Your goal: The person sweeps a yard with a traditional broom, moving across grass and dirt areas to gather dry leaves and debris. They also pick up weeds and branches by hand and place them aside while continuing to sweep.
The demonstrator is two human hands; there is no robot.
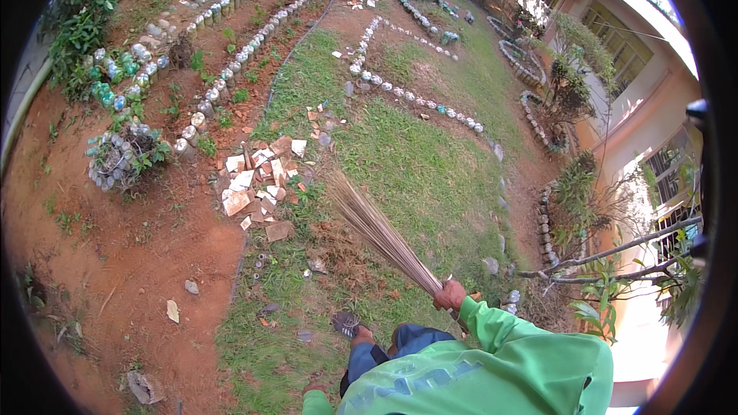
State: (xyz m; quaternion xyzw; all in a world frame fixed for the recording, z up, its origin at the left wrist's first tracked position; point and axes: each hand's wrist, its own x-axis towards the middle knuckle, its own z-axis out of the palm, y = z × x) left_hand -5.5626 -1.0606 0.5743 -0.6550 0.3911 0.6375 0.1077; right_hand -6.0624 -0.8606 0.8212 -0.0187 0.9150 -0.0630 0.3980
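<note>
Head view: I see my right hand (450,295) clamped around the bound end of a stick broom (377,230), green sleeve (507,330) behind it. The broom's bristles fan up-left over the grass (415,161), tips near a pile of broken tiles (257,177) at the red dirt (131,261) edge. My left hand barely shows at the bottom edge, so I can't tell its grip. One sandalled foot (350,325) stands on the grass below the broom.
</note>
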